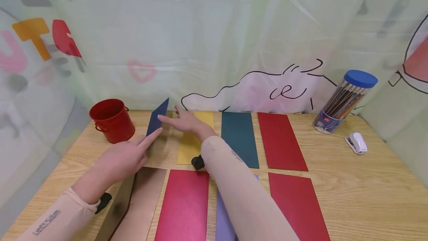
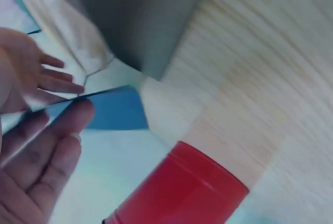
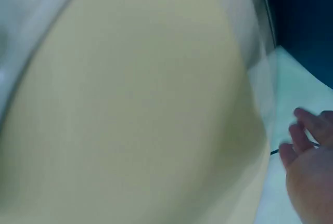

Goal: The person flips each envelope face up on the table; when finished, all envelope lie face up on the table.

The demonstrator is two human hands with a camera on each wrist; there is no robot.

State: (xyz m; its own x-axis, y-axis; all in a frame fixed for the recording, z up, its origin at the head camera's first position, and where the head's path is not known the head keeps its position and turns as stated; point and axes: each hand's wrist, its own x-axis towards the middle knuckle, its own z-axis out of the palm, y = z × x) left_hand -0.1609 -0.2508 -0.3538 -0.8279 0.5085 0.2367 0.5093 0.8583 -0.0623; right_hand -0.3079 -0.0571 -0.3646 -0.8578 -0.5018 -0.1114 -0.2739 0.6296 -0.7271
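A dark blue sheet (image 1: 157,117) stands tilted up at the back left of the table. My left hand (image 1: 125,157) holds it near its lower end, the index finger stretched along it. In the left wrist view, fingertips (image 2: 78,112) of that hand lie against the blue sheet (image 2: 117,109). My right hand (image 1: 187,122) is spread beside it, with the thumb overlapping the sheet in the head view. Beneath the right hand lies a yellow sheet (image 1: 190,150). By the left forearm, a brown sheet (image 1: 145,196) has one side raised and bent.
Teal (image 1: 239,140), red (image 1: 282,140), pink (image 1: 184,203), purple (image 1: 223,218) and another red sheet (image 1: 297,207) lie on the wooden table. A red bucket (image 1: 120,125) stands at left, a pencil tub (image 1: 341,103) and white stapler (image 1: 357,142) at right. A printed curtain (image 1: 214,40) hangs behind.
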